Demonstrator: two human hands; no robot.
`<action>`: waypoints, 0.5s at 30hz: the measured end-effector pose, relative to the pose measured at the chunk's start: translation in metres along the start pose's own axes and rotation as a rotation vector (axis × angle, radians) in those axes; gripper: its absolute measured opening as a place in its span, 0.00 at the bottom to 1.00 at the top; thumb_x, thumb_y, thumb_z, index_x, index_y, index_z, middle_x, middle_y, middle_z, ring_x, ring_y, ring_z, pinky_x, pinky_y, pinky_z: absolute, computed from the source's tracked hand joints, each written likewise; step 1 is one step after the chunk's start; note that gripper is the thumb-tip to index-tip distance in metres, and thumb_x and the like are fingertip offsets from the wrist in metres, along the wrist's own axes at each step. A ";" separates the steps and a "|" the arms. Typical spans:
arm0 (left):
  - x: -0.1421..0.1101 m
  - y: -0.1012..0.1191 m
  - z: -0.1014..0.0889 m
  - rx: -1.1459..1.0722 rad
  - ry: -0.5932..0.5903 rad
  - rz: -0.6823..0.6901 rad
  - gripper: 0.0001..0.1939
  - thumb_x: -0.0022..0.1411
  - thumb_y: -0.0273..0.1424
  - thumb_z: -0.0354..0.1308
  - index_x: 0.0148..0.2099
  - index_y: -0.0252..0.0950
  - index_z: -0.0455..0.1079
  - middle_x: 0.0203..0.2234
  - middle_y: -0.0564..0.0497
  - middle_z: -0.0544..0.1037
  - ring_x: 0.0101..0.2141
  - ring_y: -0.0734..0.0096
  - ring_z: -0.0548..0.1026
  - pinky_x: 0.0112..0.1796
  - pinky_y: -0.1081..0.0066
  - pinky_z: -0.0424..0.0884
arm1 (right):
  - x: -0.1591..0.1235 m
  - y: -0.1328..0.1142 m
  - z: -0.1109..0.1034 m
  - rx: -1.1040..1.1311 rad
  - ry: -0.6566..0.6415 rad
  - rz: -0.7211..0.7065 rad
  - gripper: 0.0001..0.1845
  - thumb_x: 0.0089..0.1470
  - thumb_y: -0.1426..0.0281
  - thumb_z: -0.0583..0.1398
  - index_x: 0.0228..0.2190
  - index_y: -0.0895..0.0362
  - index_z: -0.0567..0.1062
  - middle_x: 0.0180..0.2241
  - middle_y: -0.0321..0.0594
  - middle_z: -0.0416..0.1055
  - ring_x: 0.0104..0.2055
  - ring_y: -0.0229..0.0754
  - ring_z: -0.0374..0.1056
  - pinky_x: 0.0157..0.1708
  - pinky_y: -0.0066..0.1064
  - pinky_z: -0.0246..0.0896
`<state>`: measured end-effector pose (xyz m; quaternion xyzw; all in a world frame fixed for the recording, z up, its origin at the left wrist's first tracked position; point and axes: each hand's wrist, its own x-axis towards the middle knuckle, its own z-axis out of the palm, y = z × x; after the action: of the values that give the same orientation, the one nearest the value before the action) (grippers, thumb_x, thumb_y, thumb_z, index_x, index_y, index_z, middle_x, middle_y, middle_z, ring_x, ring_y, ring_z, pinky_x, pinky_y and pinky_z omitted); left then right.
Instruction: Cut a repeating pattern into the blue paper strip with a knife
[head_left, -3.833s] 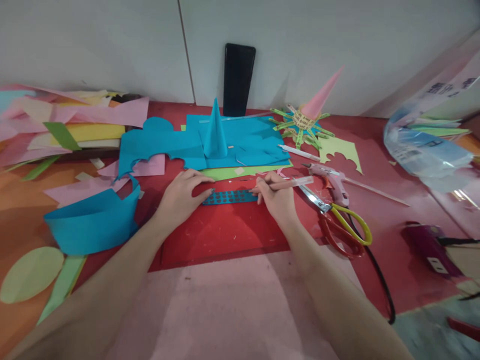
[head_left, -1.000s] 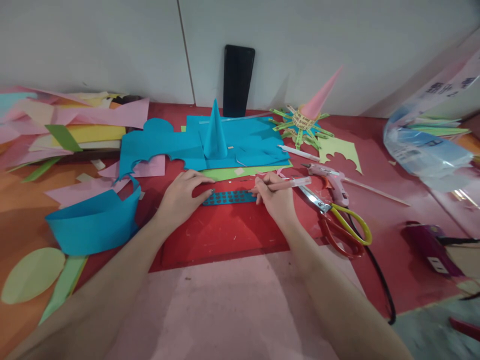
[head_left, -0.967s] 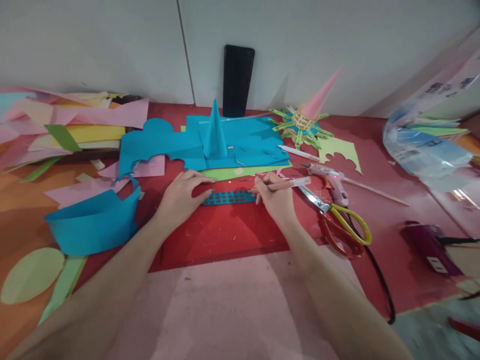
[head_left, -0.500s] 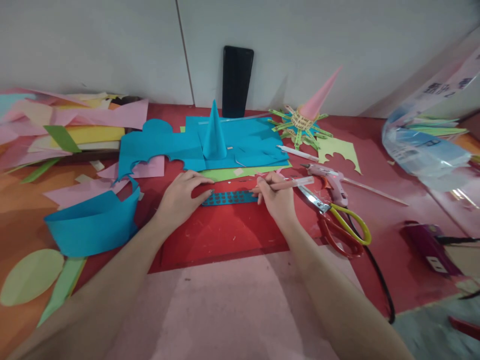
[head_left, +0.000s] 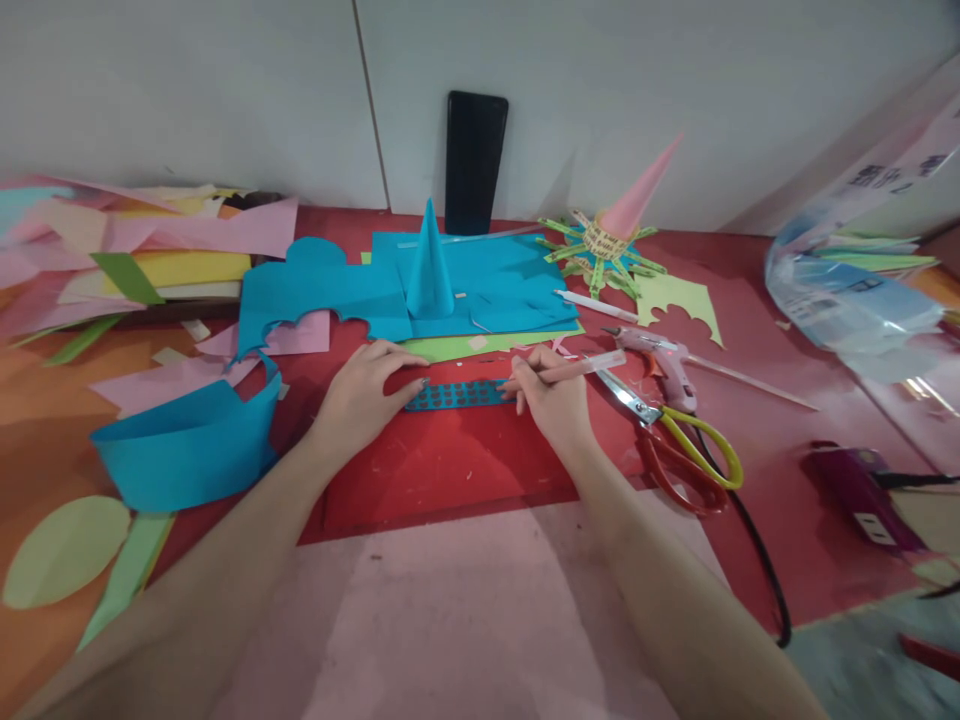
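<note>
Blue strip [head_left: 456,395], flat on red sheet [head_left: 450,465]. Right hand [head_left: 551,392], grip closed round pen [head_left: 586,367] at the strip's right end; left hand [head_left: 366,388], open, at its left. Step, I judge remotely: marking; next stroke wants steadiness.

Passage open over near part of red sheet [head_left: 465,460]. Blue paper strip [head_left: 459,395] flanked by left hand [head_left: 367,388] and right hand [head_left: 553,392]. Scissors [head_left: 643,408] and hot-glue gun [head_left: 671,368] obstruct right; blue paper cone [head_left: 430,280], far.
</note>
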<state>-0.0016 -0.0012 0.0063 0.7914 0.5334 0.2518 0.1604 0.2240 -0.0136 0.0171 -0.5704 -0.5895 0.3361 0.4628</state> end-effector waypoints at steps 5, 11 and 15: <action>0.000 0.000 0.000 -0.005 0.001 0.002 0.12 0.62 0.37 0.52 0.44 0.40 0.71 0.39 0.50 0.71 0.42 0.62 0.69 0.45 0.63 0.65 | 0.000 -0.001 0.000 -0.030 0.003 0.013 0.17 0.53 0.70 0.55 0.16 0.53 0.58 0.08 0.26 0.58 0.22 0.39 0.72 0.25 0.26 0.65; 0.000 -0.001 0.000 -0.005 0.007 0.008 0.11 0.62 0.37 0.52 0.43 0.40 0.71 0.39 0.50 0.71 0.42 0.63 0.69 0.45 0.63 0.65 | 0.000 0.001 0.001 -0.053 -0.001 0.009 0.16 0.53 0.71 0.55 0.16 0.53 0.58 0.08 0.27 0.59 0.22 0.39 0.72 0.26 0.26 0.65; 0.000 0.001 -0.001 -0.003 0.001 0.002 0.10 0.62 0.36 0.52 0.43 0.41 0.71 0.39 0.50 0.71 0.42 0.63 0.69 0.45 0.63 0.64 | 0.000 0.002 0.001 -0.049 0.005 0.005 0.17 0.53 0.70 0.55 0.16 0.53 0.58 0.09 0.27 0.59 0.22 0.39 0.72 0.26 0.27 0.65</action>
<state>-0.0014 -0.0014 0.0071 0.7915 0.5323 0.2535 0.1611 0.2235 -0.0133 0.0149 -0.5840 -0.5948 0.3213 0.4495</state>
